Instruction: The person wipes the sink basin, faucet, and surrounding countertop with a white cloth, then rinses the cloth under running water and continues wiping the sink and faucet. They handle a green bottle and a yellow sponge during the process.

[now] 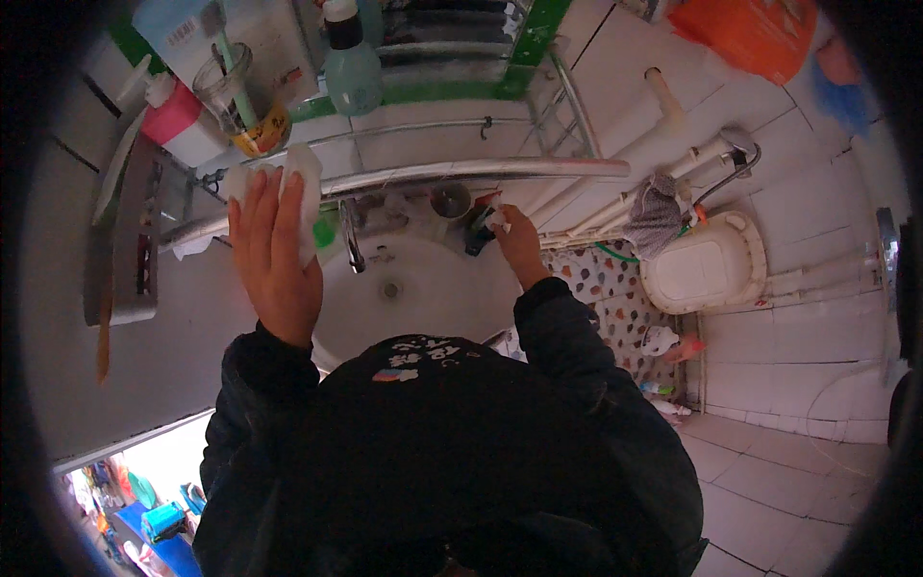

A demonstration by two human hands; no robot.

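Note:
My left hand [274, 260] lies with its fingers straight along a folded white cloth or wad of tissue [306, 204], holding it against the left part of a metal rail [423, 175]. Below the rail is a white washbasin [433, 298] with a chrome tap [352, 240]. At the basin's back right corner, my right hand [520, 248] pinches a small whitish thing [496, 220] whose kind I cannot make out. A dark object [476, 237] sits right beside those fingertips, and a dark round cup [449, 201] stands just left of it.
Above the rail, a shelf carries a glass jar [223, 82] with toothbrushes, a pink-and-white bottle [183, 125] and a pale green bottle [352, 77]. To the right, a grey cloth [656, 213] hangs on pipes near a cream plastic basin [707, 264]. An orange bag [755, 38] hangs high right.

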